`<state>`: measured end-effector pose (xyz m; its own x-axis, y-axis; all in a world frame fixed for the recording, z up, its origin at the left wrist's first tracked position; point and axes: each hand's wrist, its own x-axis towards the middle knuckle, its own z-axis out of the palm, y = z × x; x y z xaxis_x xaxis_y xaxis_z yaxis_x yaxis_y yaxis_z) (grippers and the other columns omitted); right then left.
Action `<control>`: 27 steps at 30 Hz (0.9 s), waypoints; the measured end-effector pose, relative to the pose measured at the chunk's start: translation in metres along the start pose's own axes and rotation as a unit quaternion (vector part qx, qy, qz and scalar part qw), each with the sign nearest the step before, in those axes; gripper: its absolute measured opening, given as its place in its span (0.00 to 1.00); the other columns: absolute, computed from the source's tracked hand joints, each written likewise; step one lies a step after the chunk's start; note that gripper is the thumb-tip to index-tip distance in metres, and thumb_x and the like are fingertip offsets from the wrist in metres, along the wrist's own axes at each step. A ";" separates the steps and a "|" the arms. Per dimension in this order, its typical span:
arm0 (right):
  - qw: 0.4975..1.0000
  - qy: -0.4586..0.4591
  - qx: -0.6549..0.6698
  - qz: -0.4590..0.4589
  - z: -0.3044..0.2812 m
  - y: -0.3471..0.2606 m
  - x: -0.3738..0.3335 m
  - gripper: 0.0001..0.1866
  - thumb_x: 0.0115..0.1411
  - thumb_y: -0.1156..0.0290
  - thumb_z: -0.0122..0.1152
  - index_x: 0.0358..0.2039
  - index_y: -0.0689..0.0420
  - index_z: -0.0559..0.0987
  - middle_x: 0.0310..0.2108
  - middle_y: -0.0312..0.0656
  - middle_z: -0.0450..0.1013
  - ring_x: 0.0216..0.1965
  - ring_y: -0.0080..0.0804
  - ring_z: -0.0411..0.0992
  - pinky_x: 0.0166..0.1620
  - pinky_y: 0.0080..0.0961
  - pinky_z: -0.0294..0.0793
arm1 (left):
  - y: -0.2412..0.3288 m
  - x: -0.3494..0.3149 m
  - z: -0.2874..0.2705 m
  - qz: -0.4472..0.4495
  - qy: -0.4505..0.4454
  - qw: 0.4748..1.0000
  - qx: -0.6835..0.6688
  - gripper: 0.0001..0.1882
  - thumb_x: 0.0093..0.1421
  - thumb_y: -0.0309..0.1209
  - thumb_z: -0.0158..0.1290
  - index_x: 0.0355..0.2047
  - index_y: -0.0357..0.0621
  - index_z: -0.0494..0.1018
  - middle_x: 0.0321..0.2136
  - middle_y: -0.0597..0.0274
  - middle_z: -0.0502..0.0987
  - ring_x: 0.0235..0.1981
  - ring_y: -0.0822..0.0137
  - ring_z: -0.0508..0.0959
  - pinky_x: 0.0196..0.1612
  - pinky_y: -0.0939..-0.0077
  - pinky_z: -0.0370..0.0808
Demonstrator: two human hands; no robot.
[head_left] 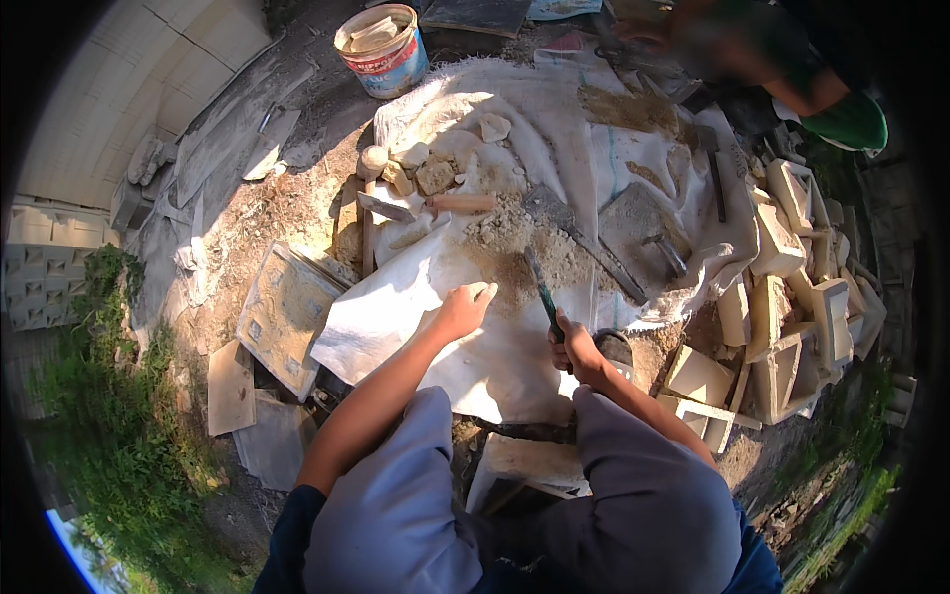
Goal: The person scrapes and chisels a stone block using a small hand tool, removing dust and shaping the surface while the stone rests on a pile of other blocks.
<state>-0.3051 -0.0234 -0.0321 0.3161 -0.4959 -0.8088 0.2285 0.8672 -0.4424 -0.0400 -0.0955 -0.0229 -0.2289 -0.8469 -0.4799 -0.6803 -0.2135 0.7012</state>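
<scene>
My right hand (574, 346) grips the dark greenish handle of a slim tool with a narrow grey end (540, 277); its exact kind is unclear. That end points away from me, over crumbled pale rubble (510, 238). To its left, my left hand (465, 310) hovers above the white woven sack sheet (381, 317) with its fingers curled together. Whatever those fingers may hold is too small to make out. Beyond the rubble lie a wooden-handled blade tool (460, 202) and several stone lumps (435, 176). A dark flat-bladed tool (604, 259) with a long handle rests right of the rubble.
A paint bucket (391, 69) holding pale pieces stands at the back left. Cast blocks (782, 327) are piled at the right. Stained boards (287, 317) lie at the left. Another person's arm (811, 94) reaches in at the far right, near a green basin (851, 124).
</scene>
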 end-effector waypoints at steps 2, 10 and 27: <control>0.999 -0.031 0.025 -0.001 0.002 -0.002 -0.004 0.31 0.76 0.38 0.44 0.29 0.54 0.70 0.17 0.28 0.56 0.15 0.26 0.55 0.21 0.27 0.59 | -0.006 0.014 0.014 -0.025 0.006 0.999 -0.039 0.27 0.74 0.49 0.47 0.37 0.34 0.80 0.31 0.39 0.82 0.36 0.41 0.83 0.43 0.52 0.77; 0.994 -0.107 -0.027 0.018 -0.004 -0.002 -0.011 0.25 0.80 0.49 0.40 0.52 0.58 0.75 0.28 0.40 0.76 0.26 0.32 0.76 0.29 0.30 0.72 | -0.019 0.033 0.068 -0.075 -0.055 0.961 -0.262 0.28 0.74 0.49 0.51 0.40 0.31 0.84 0.29 0.56 0.87 0.23 0.69 0.83 0.30 0.70 0.79; 0.934 -0.218 -0.283 -0.010 -0.006 0.007 -0.006 0.30 0.78 0.47 0.47 0.45 0.63 0.86 0.34 0.42 0.84 0.31 0.29 0.80 0.39 0.29 0.77 | 0.012 0.017 0.067 -0.237 -0.056 0.944 -0.223 0.21 0.69 0.44 0.60 0.45 0.35 0.79 0.30 0.57 0.84 0.25 0.70 0.82 0.29 0.74 0.79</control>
<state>-0.3104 -0.0140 -0.0329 0.6895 -0.3759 -0.6192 -0.2471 0.6815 -0.6889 -0.0988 -0.0802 -0.0574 -0.0607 -0.5535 -0.8307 -0.3695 -0.7606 0.5338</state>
